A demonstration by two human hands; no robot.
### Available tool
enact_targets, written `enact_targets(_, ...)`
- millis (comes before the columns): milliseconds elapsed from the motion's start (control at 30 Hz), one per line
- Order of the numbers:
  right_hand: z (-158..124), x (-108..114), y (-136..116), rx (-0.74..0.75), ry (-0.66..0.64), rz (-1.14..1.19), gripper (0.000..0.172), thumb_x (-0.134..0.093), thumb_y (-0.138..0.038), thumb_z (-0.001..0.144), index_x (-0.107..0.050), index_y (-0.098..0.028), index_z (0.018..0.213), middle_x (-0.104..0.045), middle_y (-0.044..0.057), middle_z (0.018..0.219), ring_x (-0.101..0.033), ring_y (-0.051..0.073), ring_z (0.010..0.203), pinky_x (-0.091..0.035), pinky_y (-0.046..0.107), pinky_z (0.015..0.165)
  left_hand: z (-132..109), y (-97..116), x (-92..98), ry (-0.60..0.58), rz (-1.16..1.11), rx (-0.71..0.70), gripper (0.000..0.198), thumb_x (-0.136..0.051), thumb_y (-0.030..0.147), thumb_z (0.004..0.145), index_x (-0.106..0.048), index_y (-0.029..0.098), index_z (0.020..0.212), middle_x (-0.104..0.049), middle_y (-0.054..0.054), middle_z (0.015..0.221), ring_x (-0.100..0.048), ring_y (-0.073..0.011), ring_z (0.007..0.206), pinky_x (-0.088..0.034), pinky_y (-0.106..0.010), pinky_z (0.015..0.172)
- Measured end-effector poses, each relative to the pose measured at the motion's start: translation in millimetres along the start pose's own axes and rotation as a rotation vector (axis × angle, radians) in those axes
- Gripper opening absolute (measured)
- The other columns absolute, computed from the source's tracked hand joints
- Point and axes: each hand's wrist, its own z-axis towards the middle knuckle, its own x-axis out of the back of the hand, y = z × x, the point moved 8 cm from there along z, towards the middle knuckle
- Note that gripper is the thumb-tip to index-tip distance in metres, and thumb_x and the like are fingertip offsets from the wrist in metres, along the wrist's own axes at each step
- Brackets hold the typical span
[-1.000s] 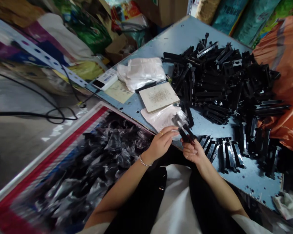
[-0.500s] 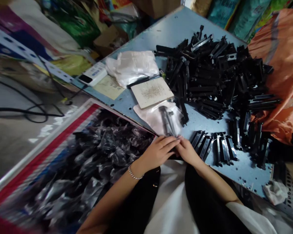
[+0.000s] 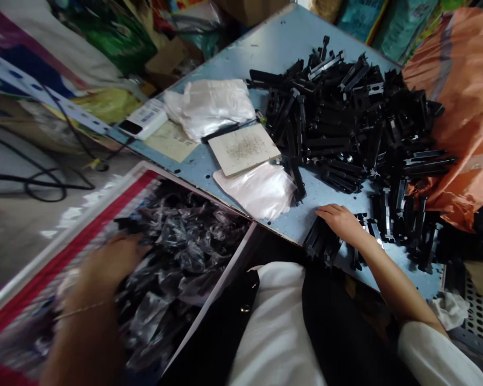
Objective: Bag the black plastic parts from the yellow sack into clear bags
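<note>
I see long black plastic parts [image 3: 321, 241] under the open right hand [image 3: 340, 222], resting on them, on a blue perforated metal table [image 3: 282, 48], beside a bigger black heap [image 3: 346, 123]. The blurred left hand [image 3: 108, 262] is over clear-bagged black pieces [image 3: 185, 252] in a white-rimmed bin [image 3: 213, 295]; can't tell its grip. Label on the white box [image 3: 143, 119] is unreadable.

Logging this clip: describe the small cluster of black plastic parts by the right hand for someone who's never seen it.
On the pale blue perforated metal table, find the big heap of black plastic parts. Below it, at the table's near edge, sits a small cluster of the same black parts. It lies apart from the heap, right under the person's right hand.
</note>
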Motion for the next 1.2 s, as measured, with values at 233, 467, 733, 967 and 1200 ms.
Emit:
enact_targets(233,-8,34,4,0.003,0.134,0.182,0.030,-0.052,-0.020,0.096,-0.068,-0.020,0.122,-0.071,0.010,0.119,-0.066,0.025,0.107,-0.053,0.039,0.093,58,251,-56.8,0.160,-0.287,-0.266,0.026,-0.051,0.033,0.094,-0.071,0.017,0.101,-0.070,-0.012,0.106,-0.063,-0.0252,0.099,-0.052,-0.041,0.094)
enact_targets(467,-20,19,24,-0.403,0.291,0.925,0.026,-0.068,-0.040,0.084,-0.075,-0.022,0.103,-0.074,0.005,0.091,-0.069,0.022,0.087,-0.054,0.035,0.082,103,258,-89.7,0.017,-0.549,-0.102,0.012,-0.067,0.021,0.080,-0.062,0.018,0.070,-0.064,-0.005,0.076,-0.061,-0.0202,0.078,-0.051,-0.033,0.073)
enact_targets(733,12,-63,-72,-0.538,-0.216,2.143,0.035,-0.085,-0.044,0.068,-0.068,-0.014,0.077,-0.073,0.008,0.072,-0.064,0.013,0.057,-0.050,0.021,0.052,118,227,-81.4,0.096,-0.892,-0.016,0.010,-0.056,0.010,0.079,-0.063,0.017,0.079,-0.069,-0.002,0.076,-0.066,-0.0143,0.071,-0.054,-0.028,0.069)
enact_targets(967,28,-91,-107,-0.600,-0.469,2.479,0.037,-0.078,-0.034,0.079,-0.067,-0.007,0.101,-0.069,0.005,0.076,-0.053,0.007,0.059,-0.046,0.014,0.053,103,244,-57.3,0.115,-0.539,-0.320,0.037,-0.046,0.016,0.093,-0.065,0.019,0.125,-0.063,-0.009,0.133,-0.058,-0.0212,0.126,-0.046,-0.043,0.112)
enact_targets(1200,50,-76,-83,-0.538,-0.082,2.219,0.030,-0.072,-0.043,0.079,-0.067,-0.015,0.089,-0.062,0.001,0.069,-0.048,0.009,0.056,-0.043,0.020,0.051,33,306,-35.3,0.105,-0.573,-0.699,0.062,-0.037,0.005,0.095,-0.035,0.028,0.153,-0.054,-0.011,0.143,-0.053,-0.0192,0.133,-0.048,-0.041,0.112)
